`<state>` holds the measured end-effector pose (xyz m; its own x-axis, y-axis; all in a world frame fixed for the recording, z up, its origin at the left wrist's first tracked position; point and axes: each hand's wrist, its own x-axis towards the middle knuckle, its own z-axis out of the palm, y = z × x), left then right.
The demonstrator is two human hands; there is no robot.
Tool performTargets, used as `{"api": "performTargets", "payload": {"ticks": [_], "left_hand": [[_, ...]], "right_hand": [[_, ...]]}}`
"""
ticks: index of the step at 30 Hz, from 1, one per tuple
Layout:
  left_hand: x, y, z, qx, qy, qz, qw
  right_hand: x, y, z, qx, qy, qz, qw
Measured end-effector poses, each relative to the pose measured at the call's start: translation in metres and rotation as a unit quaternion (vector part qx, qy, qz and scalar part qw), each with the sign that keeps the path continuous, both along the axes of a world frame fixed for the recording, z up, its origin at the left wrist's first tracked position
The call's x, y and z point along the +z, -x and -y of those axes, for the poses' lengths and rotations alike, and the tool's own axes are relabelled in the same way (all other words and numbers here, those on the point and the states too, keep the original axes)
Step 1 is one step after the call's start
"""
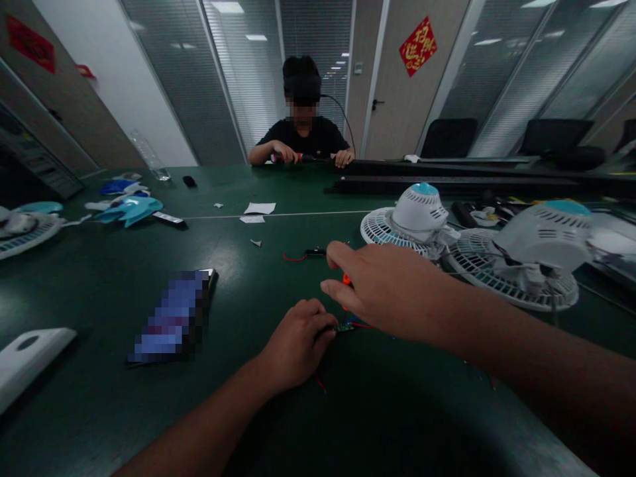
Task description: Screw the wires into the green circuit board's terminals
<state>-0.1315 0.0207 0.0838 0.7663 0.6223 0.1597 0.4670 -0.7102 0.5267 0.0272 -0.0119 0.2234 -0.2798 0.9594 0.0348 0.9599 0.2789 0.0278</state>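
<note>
My left hand [303, 341] rests on the green table and pinches the edge of a small green circuit board [344, 327] between thumb and fingers. A red wire [362, 324] runs off the board to the right, and another red wire end [320, 383] pokes out below my left hand. Above the board, my right hand [385, 281] is closed around an orange-handled screwdriver [346, 281], mostly hidden by the fingers. Its thin tip points down at the board; whether it touches cannot be made out. Just beyond lies a small black part [315, 252] with a red wire.
A phone [171, 318] lies to the left, near a white casing [32, 361]. Two white fan housings [420, 212] [541, 242] stand at right. Paper scraps [260, 208] and blue fan blades [132, 209] lie farther back. Across the table, a person [303, 136] holds a red-and-black tool beside long black bars [447, 184].
</note>
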Motion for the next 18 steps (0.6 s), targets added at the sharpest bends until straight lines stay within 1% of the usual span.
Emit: {"api": "performTargets", "payload": {"ticks": [4,8,11,14,18], "left_hand": [[0.002,0.000,0.001,0.007,0.005,-0.005,1.000],[0.004,0.000,0.002,0.006,0.014,-0.012,1.000],[0.003,0.001,0.002,0.005,0.014,-0.014,1.000],[0.000,0.002,0.001,0.002,0.007,-0.005,1.000],[0.000,0.002,0.001,0.000,0.006,-0.002,1.000]], "right_hand": [[0.002,0.000,0.002,-0.004,-0.034,0.020,0.999],[0.000,0.000,0.001,-0.019,-0.027,0.029,0.999],[-0.004,0.001,-0.001,-0.040,-0.031,-0.011,0.999],[-0.012,0.000,-0.001,-0.065,-0.057,-0.054,0.995],[-0.025,-0.002,0.002,-0.071,-0.099,-0.132,0.984]]}}
